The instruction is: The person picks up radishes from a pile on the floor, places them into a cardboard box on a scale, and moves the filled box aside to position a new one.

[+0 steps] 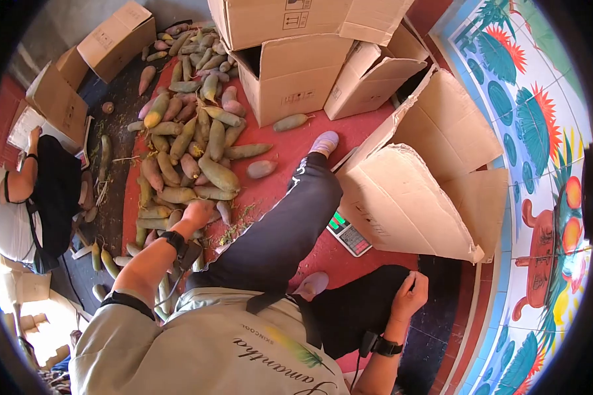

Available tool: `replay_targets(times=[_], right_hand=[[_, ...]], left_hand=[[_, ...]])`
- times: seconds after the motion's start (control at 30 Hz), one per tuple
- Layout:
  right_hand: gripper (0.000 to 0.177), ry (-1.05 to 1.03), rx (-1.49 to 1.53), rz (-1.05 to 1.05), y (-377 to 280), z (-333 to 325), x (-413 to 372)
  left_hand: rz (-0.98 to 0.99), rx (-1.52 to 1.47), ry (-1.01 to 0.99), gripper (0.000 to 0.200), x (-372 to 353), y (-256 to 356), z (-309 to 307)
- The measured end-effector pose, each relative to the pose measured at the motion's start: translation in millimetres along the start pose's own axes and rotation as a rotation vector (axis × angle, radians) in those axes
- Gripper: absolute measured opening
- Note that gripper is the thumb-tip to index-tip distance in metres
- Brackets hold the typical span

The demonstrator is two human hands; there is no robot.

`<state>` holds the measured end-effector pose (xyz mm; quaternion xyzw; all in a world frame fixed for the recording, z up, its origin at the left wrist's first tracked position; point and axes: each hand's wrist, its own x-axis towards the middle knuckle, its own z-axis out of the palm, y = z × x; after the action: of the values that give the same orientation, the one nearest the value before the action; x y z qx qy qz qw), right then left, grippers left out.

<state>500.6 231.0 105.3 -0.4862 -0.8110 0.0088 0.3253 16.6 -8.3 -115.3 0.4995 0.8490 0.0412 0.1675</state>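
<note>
My left hand (197, 212) reaches down to the near edge of a pile of long green and pink tubers (184, 138). Its fingers curl over one tuber there, and the fingertips are hidden. My right hand (410, 293) is low on the right and pinches the edge of a black bag (349, 309) that lies on the red floor. My leg in dark trousers (290, 224) stretches out between the two hands, with a light shoe (324, 142) at its end.
Open cardboard boxes (296, 79) stand behind the pile, and a torn one (408, 191) lies on the right. A small scale with a keypad (349, 234) sits beside it. On the left, another person in a black apron (53, 197) holds papers. A painted tile wall (540, 164) runs along the right.
</note>
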Motion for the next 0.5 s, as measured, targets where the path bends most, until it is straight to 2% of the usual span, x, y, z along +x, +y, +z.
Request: replay_targets(times=[0.03, 0.1, 0.2, 0.23, 0.27, 0.33, 0.5], right_hand=[[0.004, -0.005, 0.001, -0.003, 1, 0, 0], [0.003, 0.007, -0.05, -0.008, 4, 1, -1], [0.004, -0.019, -0.042, -0.021, 7, 1, -1], [0.008, -0.028, -0.053, -0.03, 8, 1, -2], [0.008, -0.039, -0.061, -0.029, 10, 0, -3], [0.008, -0.043, -0.071, -0.037, 12, -1, -3], [0.009, -0.071, -0.071, -0.031, 12, -1, -3]], left_hand=[[-0.005, -0.003, -0.003, 0.025, -7, -9, 17], [-0.155, -0.001, -0.302, 0.022, -26, -17, 30], [-0.283, -0.033, -0.376, 0.023, -54, -16, 30], [-0.332, -0.093, -0.331, 0.024, -65, -26, 43], [-0.388, -0.119, -0.397, 0.029, -70, -4, 5], [-0.499, -0.158, -0.455, 0.03, -79, -4, 4], [-0.615, -0.112, -0.451, 0.03, -89, -22, 31]])
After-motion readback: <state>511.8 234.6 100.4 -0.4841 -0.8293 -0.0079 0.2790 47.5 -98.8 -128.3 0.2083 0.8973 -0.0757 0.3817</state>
